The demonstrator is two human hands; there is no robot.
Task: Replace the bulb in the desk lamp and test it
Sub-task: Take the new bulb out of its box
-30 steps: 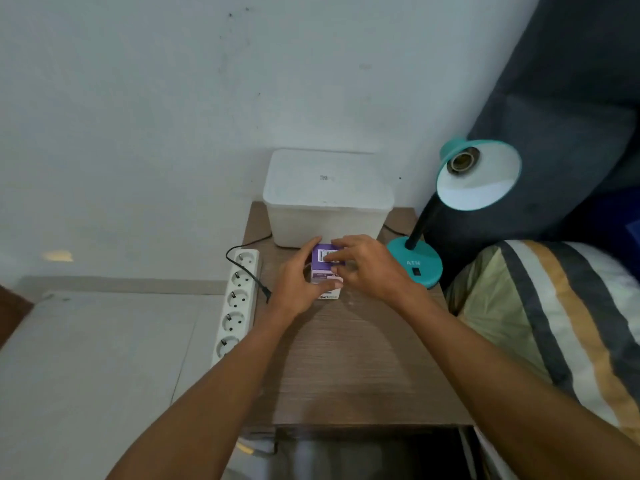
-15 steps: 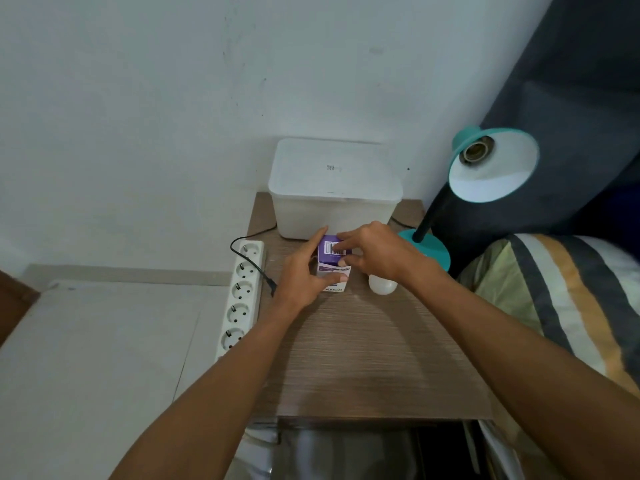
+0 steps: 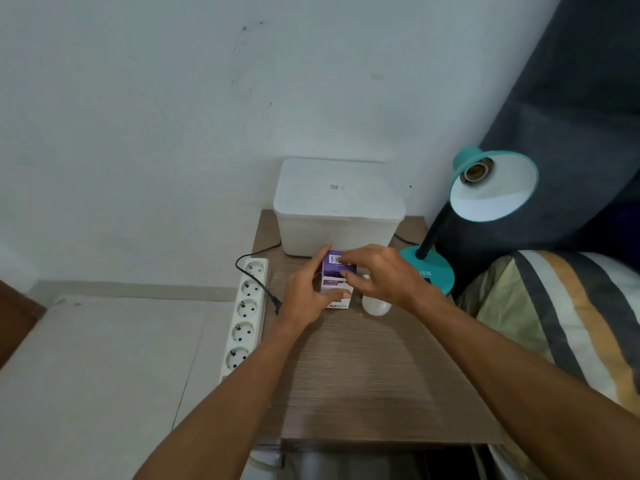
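Wood-grain matt table [image 3: 374,386]; glossy printed cardboard box [image 3: 337,271]; smooth plastic lamp [image 3: 495,188].

a small purple and white bulb box [image 3: 335,277] stands on the wooden table top, just in front of a white lidded tub, with a barcode label on its upper face. a white bulb [image 3: 375,304] lies on its side just right of the box. the teal desk lamp [image 3: 485,188] stands at the table's right rear, shade tilted forward, its socket empty.
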